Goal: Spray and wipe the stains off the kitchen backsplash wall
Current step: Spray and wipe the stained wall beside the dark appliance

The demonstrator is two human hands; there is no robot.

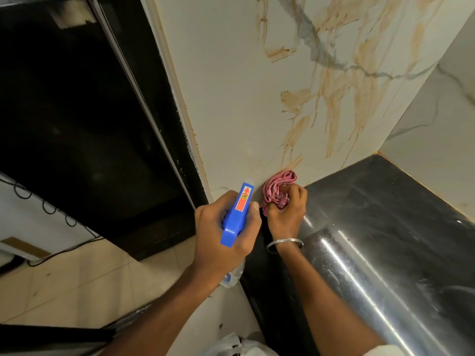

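From my head camera: my left hand (226, 227) has its fingers clamped on the spray bottle (237, 214), nozzle toward the backsplash wall (231, 98). My right hand (288, 209) has its fingers bunched around the pink cloth (279, 187), pressed low on the wall at the counter (385, 214) edge. I judge wiping is in hand; next, the orange stains (334, 104) farther up need spraying.

Black countertop (385, 201) right; tiled floor (77, 283), coiled cable (46, 206) left.

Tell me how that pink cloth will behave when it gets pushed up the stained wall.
The pink cloth looks soft and floppy: it sits bunched in folds in the right hand. It will probably crumple rather than slide flat, so it needs firm pressure. It seems light, likely dragging over the orange stains.
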